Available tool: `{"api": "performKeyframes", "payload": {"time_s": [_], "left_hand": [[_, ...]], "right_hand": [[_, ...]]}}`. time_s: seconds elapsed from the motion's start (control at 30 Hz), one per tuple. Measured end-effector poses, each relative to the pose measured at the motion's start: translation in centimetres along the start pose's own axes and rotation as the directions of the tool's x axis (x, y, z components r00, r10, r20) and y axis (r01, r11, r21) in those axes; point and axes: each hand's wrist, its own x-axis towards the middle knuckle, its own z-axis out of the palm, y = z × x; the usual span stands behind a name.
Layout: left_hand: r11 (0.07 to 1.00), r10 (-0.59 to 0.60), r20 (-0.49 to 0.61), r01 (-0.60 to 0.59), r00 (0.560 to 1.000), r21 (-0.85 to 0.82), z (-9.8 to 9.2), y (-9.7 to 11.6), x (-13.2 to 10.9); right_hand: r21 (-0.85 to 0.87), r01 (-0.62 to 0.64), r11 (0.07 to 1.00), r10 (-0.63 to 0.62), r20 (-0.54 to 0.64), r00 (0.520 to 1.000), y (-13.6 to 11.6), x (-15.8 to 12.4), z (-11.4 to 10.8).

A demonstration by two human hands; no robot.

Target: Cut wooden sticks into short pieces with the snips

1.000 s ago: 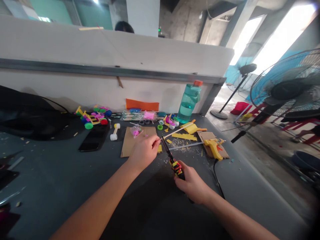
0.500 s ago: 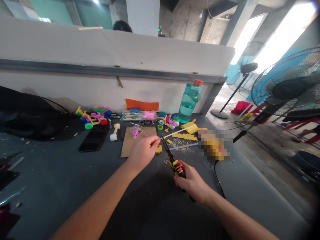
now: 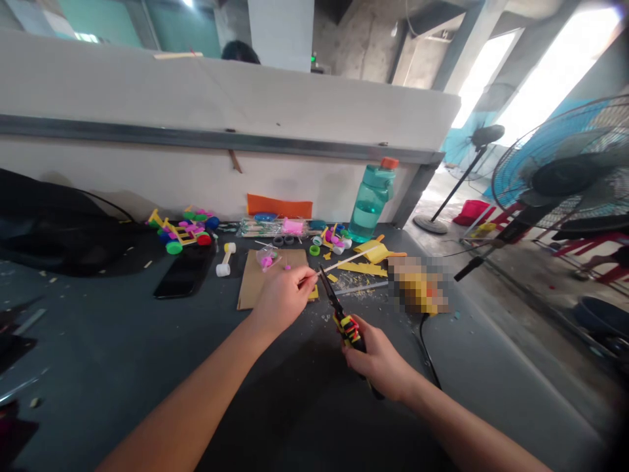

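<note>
Stick (image 3: pixel 344 261): long axis toward 2 o'clock, near end pinched in my left hand (image 3: pixel 282 296); right hand (image 3: pixel 376 357) grips cutters (image 3: pixel 339 308), blades at stick.

A teal water bottle (image 3: pixel 370 203) (orange cap) stands behind bright toy parts (image 3: pixel 184 228), beside a black phone (image 3: pixel 184 275).

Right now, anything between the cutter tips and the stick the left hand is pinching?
Nothing visible. The cutters' tips, gripped by the right hand, sit right at the thin stick beside the left hand's fingertips. Whether the blades already touch it is too small to tell.
</note>
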Motion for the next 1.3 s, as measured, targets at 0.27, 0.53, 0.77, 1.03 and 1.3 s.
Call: {"api": "performKeyframes", "payload": {"time_s": [0.27,0.53,0.77,1.03,1.3], "left_hand": [[0.996,-0.035,-0.023,0.033,0.999,-0.084,-0.3,0.2,0.2],[0.999,0.043,-0.07,-0.042,0.997,0.027,0.0,0.1,0.0],[0.976,0.175,-0.129,-0.155,0.976,0.15,0.3,-0.3,0.1],[0.963,0.229,-0.121,-0.206,0.966,0.175,0.7,-0.3,-0.1],[0.999,-0.003,0.055,0.0,0.998,0.045,0.5,-0.2,0.0]], "right_hand": [[0.01,0.015,1.0,-0.016,0.013,1.0,0.0,0.3,0.1],[0.093,-0.016,0.996,0.012,0.048,0.999,0.1,0.3,-0.1],[0.118,-0.036,0.992,0.028,0.066,0.997,0.2,0.5,-0.3],[0.032,-0.005,0.999,0.004,0.021,1.0,-0.5,0.1,-0.2],[-0.082,0.008,0.997,-0.011,-0.029,1.0,-0.8,0.3,-0.6]]}}
